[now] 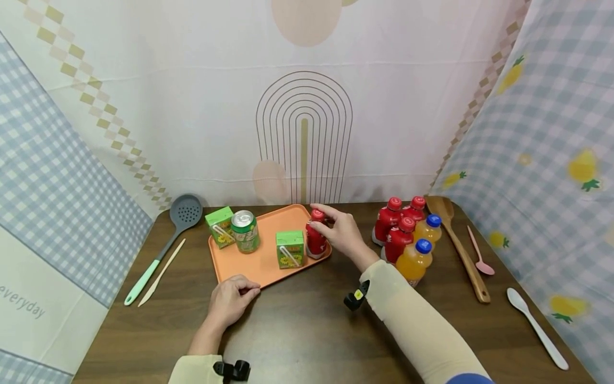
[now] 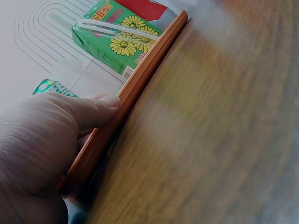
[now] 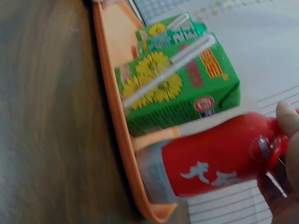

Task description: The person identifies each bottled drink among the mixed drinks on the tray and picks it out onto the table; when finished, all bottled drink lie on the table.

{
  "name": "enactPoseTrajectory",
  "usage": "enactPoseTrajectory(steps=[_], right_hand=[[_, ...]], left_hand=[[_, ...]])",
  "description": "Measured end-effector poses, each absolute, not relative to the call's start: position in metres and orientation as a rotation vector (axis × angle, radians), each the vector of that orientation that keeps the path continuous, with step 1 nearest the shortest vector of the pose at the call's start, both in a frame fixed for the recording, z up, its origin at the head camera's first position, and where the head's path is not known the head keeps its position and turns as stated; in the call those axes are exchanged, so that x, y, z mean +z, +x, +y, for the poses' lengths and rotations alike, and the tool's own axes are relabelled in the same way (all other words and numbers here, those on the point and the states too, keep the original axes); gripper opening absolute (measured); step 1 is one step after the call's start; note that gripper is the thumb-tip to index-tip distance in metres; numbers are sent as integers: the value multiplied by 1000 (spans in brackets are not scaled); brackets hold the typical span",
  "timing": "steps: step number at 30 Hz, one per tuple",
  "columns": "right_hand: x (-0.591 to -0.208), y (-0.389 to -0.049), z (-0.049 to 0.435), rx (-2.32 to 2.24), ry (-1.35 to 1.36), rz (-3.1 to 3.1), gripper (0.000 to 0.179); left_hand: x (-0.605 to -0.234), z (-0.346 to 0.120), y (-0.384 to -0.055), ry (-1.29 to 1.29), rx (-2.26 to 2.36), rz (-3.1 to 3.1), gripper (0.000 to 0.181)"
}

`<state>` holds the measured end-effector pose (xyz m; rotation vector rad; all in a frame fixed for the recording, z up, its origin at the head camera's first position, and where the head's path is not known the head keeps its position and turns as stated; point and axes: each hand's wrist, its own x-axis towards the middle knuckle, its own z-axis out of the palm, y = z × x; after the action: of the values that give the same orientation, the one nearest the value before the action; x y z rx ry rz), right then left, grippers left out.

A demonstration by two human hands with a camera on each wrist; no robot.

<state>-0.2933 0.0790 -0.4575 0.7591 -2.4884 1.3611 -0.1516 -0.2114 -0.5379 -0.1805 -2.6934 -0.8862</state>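
Observation:
My right hand (image 1: 342,230) holds a red bottle (image 1: 316,241) by its cap, thumb and fingers on either side. In the right wrist view the red bottle (image 3: 215,156) stands upright at the right end of the orange tray (image 1: 268,266), inside the rim. Beside it is a green juice box (image 1: 290,249) with a straw on its front. At the tray's front left corner my left hand (image 1: 232,300) pinches the rim; the thumb lies over the tray edge (image 2: 140,70) in the left wrist view. A green can (image 1: 245,231) and another juice box (image 1: 219,226) are at the tray's left.
Several red bottles (image 1: 398,240) and two orange juice bottles (image 1: 414,261) with blue caps stand right of the tray. Farther right lie a wooden spatula (image 1: 460,248), a pink spoon (image 1: 481,261) and a white spoon (image 1: 537,325). A grey skimmer (image 1: 186,212) and a wooden knife (image 1: 162,272) lie left.

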Motion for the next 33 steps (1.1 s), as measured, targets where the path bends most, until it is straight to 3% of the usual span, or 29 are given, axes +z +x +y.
enactPoseTrajectory(steps=[12,18,33], right_hand=[[-454,-292,84,1546,699,-2322,35],[-449,-283,97,1602,614,-2271,38],[-421,-198,153,1546,592,-2345,36]], left_hand=[[-536,-210,-152,-184,-896,-2710,4],[-536,-211,-153,-172,-903,-2711,8],[-538,-212,-153,-196,-908,-2693,4]])
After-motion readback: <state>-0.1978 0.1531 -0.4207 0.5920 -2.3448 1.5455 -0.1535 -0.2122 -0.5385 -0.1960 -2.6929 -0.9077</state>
